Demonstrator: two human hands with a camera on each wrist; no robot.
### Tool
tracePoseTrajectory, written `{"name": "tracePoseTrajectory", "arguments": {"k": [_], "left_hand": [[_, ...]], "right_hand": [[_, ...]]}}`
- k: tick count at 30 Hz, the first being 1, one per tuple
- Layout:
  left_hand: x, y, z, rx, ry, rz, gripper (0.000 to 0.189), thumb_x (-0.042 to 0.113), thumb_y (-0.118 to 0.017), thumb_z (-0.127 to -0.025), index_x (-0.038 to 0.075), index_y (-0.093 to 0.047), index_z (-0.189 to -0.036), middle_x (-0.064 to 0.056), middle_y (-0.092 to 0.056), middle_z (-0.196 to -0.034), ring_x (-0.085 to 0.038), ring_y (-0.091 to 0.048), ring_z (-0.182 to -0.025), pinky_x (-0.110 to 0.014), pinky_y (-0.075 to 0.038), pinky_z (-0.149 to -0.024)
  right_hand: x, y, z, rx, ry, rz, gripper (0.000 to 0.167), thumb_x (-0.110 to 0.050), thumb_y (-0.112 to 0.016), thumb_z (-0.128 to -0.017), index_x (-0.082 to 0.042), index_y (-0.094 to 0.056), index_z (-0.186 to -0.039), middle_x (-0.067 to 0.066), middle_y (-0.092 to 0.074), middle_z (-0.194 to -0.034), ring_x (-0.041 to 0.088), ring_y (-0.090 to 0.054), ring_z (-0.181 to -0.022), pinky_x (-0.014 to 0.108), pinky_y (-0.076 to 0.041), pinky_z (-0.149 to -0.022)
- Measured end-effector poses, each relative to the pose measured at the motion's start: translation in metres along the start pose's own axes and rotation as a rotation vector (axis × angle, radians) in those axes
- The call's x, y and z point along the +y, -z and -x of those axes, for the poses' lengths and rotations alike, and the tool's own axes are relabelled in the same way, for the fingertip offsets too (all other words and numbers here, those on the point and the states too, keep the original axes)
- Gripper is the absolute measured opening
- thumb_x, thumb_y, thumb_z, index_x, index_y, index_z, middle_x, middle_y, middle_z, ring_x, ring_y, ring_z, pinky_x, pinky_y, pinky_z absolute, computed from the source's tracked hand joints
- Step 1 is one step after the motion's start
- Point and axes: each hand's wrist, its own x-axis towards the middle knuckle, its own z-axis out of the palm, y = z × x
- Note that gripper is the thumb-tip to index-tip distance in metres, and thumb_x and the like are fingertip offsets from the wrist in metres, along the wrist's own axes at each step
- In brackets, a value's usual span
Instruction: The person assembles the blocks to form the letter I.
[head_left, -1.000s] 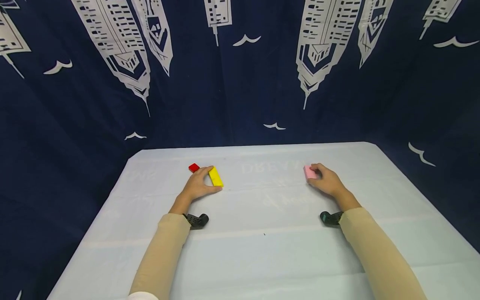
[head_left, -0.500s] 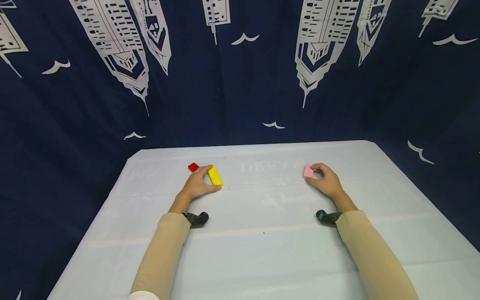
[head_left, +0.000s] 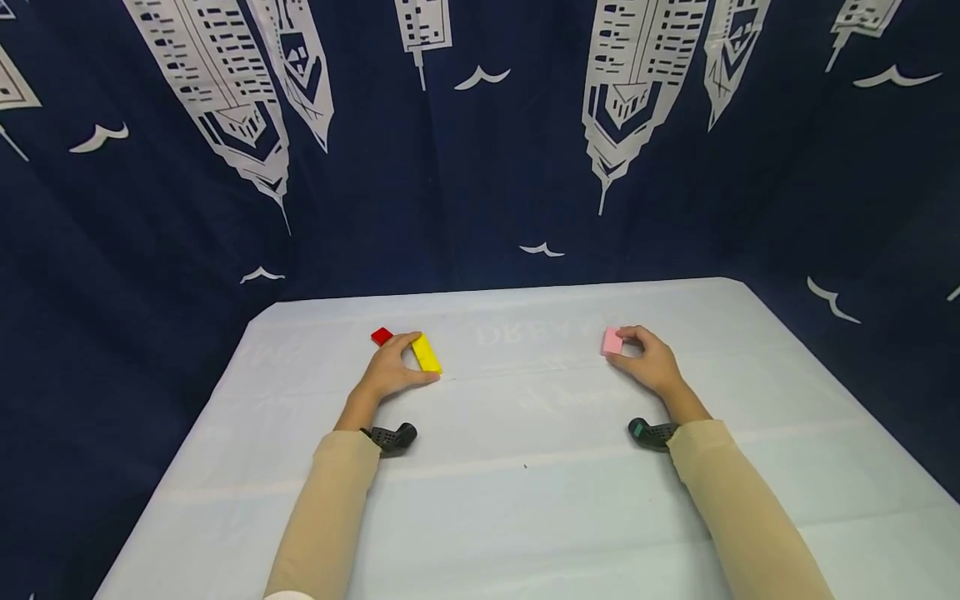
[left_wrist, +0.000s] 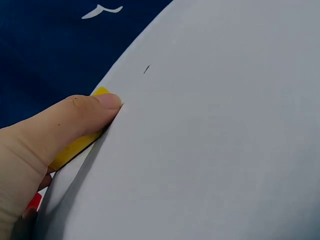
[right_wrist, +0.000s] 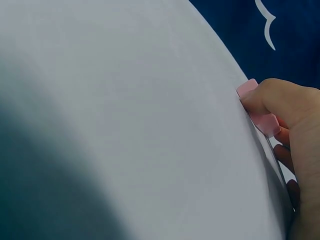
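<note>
A long yellow block [head_left: 426, 352] lies on the pale table [head_left: 525, 500] left of centre, and my left hand [head_left: 393, 371] grips it, thumb along its near side and fingers over its far end. In the left wrist view the thumb presses against the yellow block [left_wrist: 75, 145]. A small red block [head_left: 382, 336] sits just behind that hand, touching or nearly touching the fingers. My right hand [head_left: 647, 360] pinches a small pink block [head_left: 612, 341] that rests on the table right of centre. In the right wrist view the fingers curl over the pink block [right_wrist: 259, 116].
Dark blue cloth [head_left: 480, 167] printed with white towers and birds hangs behind and beside the table. The table's far edge [head_left: 495, 289] runs just past the blocks. A black wrist camera mount [head_left: 393, 436] sits on each forearm.
Both hands keep their grips. The view has drifted slightly, so hands and blocks appear a little to the left; no block has visibly moved on the table.
</note>
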Motion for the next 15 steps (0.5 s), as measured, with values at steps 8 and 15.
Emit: {"name": "tracePoseTrajectory", "arguments": {"k": [8,15], "left_hand": [[0.008,-0.002,-0.003,-0.004,-0.003,0.011,0.091,0.040,-0.085,-0.072,0.008,-0.044,-0.146,-0.014,-0.040,-0.150,-0.032,-0.034,-0.139,-0.051,-0.027,-0.113],[0.019,-0.007,-0.005,-0.019,-0.054,-0.013,0.091,0.044,-0.084,-0.071,0.009,-0.045,-0.146,-0.013,-0.043,-0.149,-0.031,-0.036,-0.138,-0.050,-0.028,-0.113]], "right_hand": [[0.000,0.001,-0.001,-0.003,-0.009,-0.002,0.049,-0.024,-0.073,-0.087,0.001,-0.055,-0.126,0.026,-0.050,-0.137,0.044,-0.041,-0.129,0.057,-0.030,-0.109],[0.000,0.001,-0.001,-0.003,-0.011,0.001,0.050,-0.024,-0.073,-0.087,0.001,-0.055,-0.126,0.026,-0.050,-0.137,0.044,-0.041,-0.129,0.057,-0.030,-0.109]]}}
